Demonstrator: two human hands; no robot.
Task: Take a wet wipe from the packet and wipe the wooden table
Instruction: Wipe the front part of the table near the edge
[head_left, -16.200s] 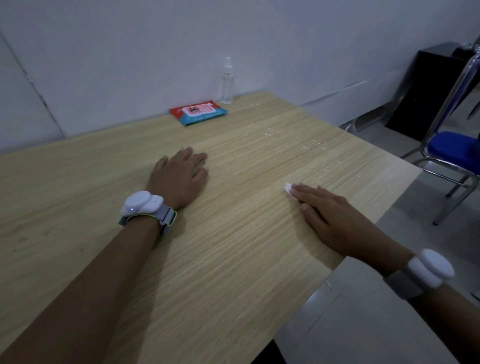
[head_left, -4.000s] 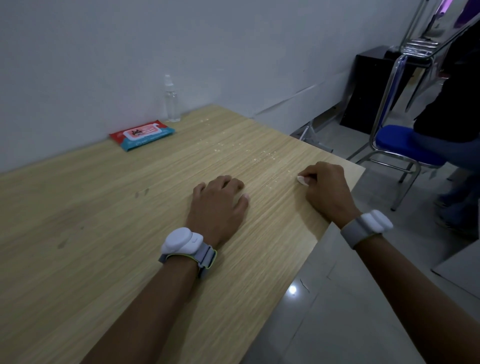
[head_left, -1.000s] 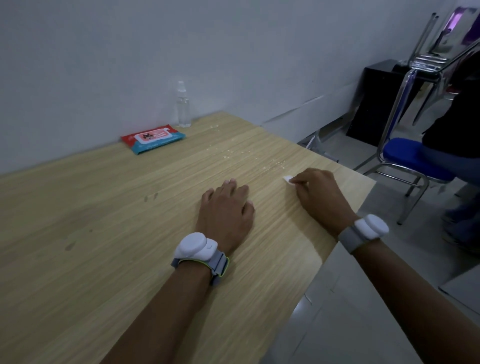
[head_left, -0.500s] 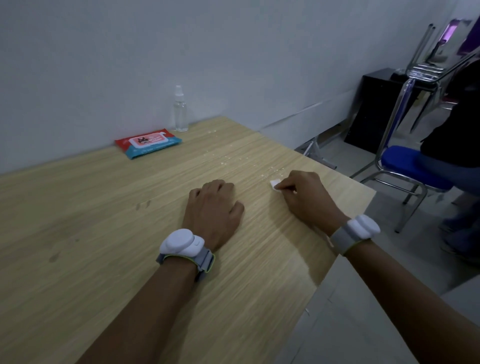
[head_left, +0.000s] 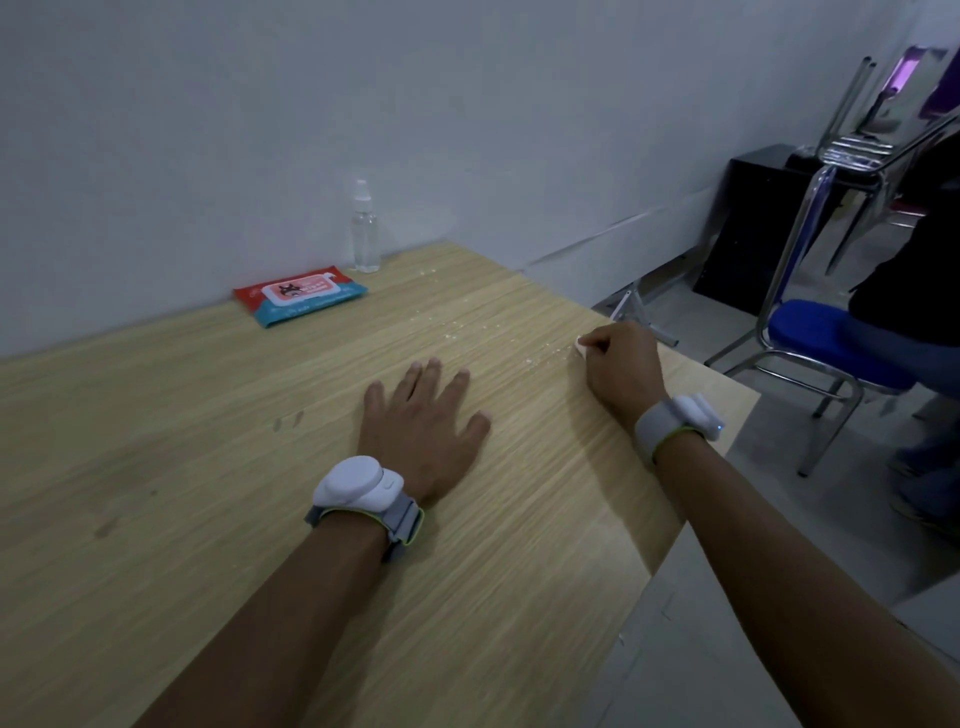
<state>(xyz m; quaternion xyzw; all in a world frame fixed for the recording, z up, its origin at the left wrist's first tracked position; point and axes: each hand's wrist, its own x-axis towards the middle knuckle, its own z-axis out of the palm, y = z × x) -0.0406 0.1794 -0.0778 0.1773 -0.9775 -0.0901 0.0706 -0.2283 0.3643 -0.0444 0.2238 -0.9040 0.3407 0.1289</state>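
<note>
Head view, only one. Counter (head_left: 218, 467) was light wood-grain laminate, flat, matte, a couple of small dark marks left of centre. Pale specks or droplets (head_left: 498, 332) were scattered in a band across the far right part of it.

My left hand (head_left: 421, 415) lay flat, palm down, fingers spread, grasping nothing. White rounded plastic tracker (head_left: 358, 486) on that wrist, grey fabric strap with a yellow-green edge.

My right hand (head_left: 621, 364) was curled tight near the counter's right edge, pinching a small white wet wipe (head_left: 581, 345); only a crumpled corner showed past the fingertips, pressed on the wood beside the specks. Same kind of wrist band (head_left: 680, 421) there, a small blue light on its side.

Wipe packet (head_left: 300, 293) lay flat at the far edge against the wall (head_left: 260, 130), soft rectangular plastic pouch, red top half, teal lower half, white flap label with a dark cartoon figure; print too blurred to read. Just right of it stood a clear slim spray bottle (head_left: 365, 228), upright, white nozzle.

Wall was plain grey-white, smooth. Off the counter to the right: chrome tube chair (head_left: 810, 332) with blue padded seat, a black box-like cabinet (head_left: 748, 223) behind it, and a person in dark clothing (head_left: 914, 280) cut off by the frame edge. Floor pale tile.
</note>
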